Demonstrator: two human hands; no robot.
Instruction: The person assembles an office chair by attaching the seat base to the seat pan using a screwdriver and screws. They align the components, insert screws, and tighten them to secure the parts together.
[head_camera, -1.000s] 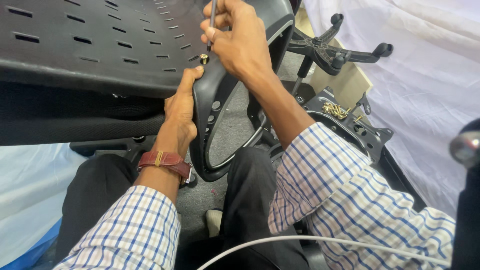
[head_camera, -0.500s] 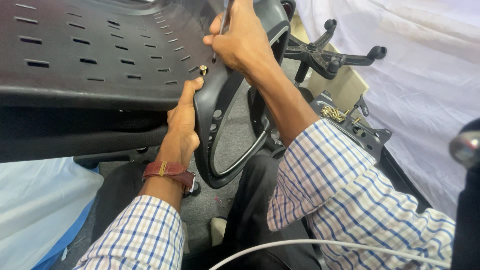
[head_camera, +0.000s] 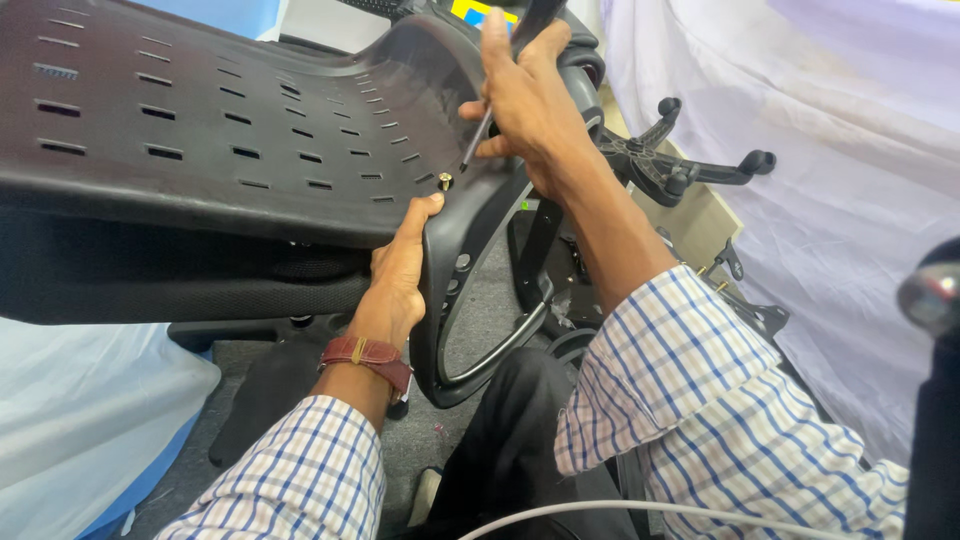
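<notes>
Black slotted chair seat pan (head_camera: 200, 130) held upturned; screwdriver (head_camera: 480, 135) angled toward brass screw (head_camera: 445, 181) at armrest bracket (head_camera: 470, 270).

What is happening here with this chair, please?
A person in a checked shirt works on an upturned black chair seat. The right hand holds a screwdriver, its tip aimed at a small screw at the seat's edge. The left hand grips the black armrest loop just below that screw. A chair base with castors lies behind.

Left hand (head_camera: 400, 275) raised, thumb up; right hand (head_camera: 525, 95) higher, grip closed.
</notes>
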